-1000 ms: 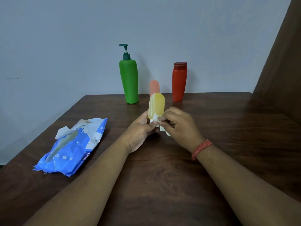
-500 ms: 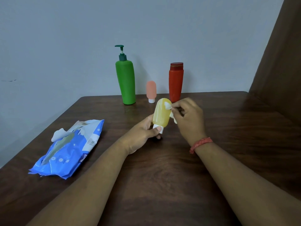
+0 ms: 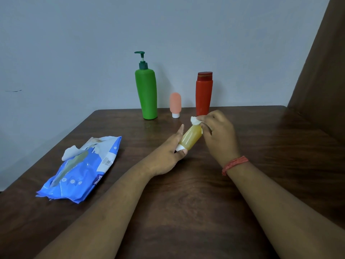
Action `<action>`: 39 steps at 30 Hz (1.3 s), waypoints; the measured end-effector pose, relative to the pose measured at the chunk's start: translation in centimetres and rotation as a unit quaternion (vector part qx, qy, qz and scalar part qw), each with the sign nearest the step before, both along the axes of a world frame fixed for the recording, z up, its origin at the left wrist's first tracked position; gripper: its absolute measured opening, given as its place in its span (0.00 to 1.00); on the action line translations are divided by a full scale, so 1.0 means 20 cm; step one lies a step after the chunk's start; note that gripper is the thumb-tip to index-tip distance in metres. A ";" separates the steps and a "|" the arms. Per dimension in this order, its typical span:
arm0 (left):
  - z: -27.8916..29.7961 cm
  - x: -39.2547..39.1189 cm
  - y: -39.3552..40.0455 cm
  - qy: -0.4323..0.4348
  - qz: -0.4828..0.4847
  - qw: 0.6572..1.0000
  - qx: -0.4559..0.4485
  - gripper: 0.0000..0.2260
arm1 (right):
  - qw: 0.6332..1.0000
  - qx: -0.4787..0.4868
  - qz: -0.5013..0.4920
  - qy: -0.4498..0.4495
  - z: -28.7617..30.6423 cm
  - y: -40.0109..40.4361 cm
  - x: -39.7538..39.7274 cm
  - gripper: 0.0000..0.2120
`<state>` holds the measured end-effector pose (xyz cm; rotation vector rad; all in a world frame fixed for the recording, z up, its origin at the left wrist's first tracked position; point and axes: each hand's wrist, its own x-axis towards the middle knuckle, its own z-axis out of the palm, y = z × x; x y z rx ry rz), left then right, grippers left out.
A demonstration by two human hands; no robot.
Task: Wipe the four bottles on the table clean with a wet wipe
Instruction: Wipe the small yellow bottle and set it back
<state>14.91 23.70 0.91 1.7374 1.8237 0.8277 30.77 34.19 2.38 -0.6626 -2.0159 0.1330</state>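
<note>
My left hand (image 3: pixel 168 156) holds a small yellow bottle (image 3: pixel 190 138) by its white cap end, tilted up to the right above the table. My right hand (image 3: pixel 217 135) pinches a crumpled white wet wipe (image 3: pixel 195 120) against the bottle's upper rounded end. At the back of the table stand a tall green pump bottle (image 3: pixel 146 94), a small pink bottle (image 3: pixel 175 104) on its white cap, and a red bottle (image 3: pixel 204 94) with a dark red lid. The red bottle's foot is partly hidden by my right hand.
A blue pack of wet wipes (image 3: pixel 84 169) lies at the left of the dark wooden table (image 3: pixel 186 212), with a wipe sticking out of its opening. A grey wall runs behind the table; a brown panel (image 3: pixel 321 71) rises at the right.
The yellow bottle has tilted over to the right, away from upright. My right hand with the wipe has moved from the bottle's lower end up to its top end.
</note>
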 end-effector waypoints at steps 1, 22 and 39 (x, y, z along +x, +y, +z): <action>0.00 0.00 0.00 0.007 0.004 1.000 0.004 0.35 | 1.000 -0.008 -0.001 0.001 0.00 0.00 0.01 0.12; 0.03 0.04 0.00 -0.059 0.154 0.978 0.129 0.12 | 0.996 0.049 0.032 -0.071 0.00 -0.02 -0.02 0.09; 0.03 0.03 -0.02 -0.211 0.161 0.957 0.119 0.16 | 0.994 0.050 0.070 -0.073 0.00 -0.06 -0.02 0.07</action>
